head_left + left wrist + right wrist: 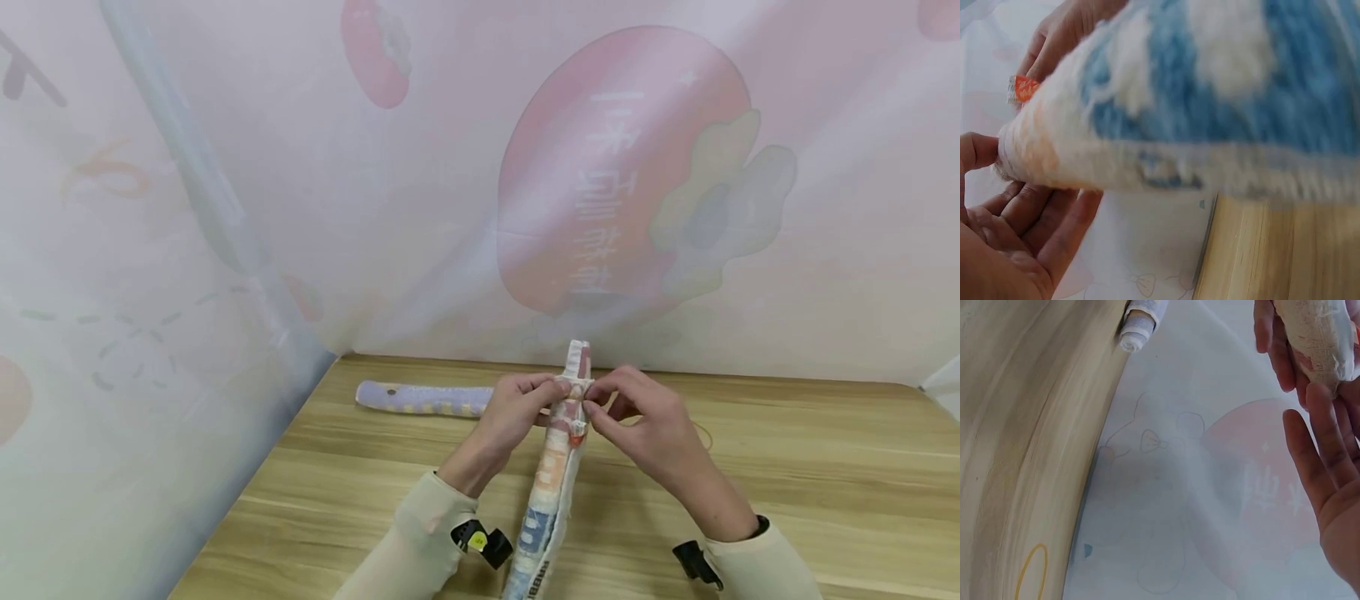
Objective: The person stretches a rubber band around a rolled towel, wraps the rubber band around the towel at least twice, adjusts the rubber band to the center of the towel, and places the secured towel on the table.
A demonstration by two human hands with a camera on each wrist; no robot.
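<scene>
A rolled towel (553, 483) with orange, blue and white bands rises at a slant from the table's near edge to the backdrop. My left hand (557, 388) pinches it near its upper end from the left. My right hand (592, 406) pinches the same spot from the right. A small orange tag (577, 430) hangs just below the fingers. The left wrist view shows the fuzzy roll (1210, 94) close up, with the tag (1022, 88) and my left palm (1010, 244) under it. In the right wrist view the roll's end (1322, 337) sits above my right palm (1335, 487).
A second rolled towel (420, 398), purple and yellow, lies on the wooden table (825, 467) at the back left. A yellow rubber band (1029, 575) lies on the wood. A printed pink-and-white cloth backdrop (480, 183) closes the rear and the left side.
</scene>
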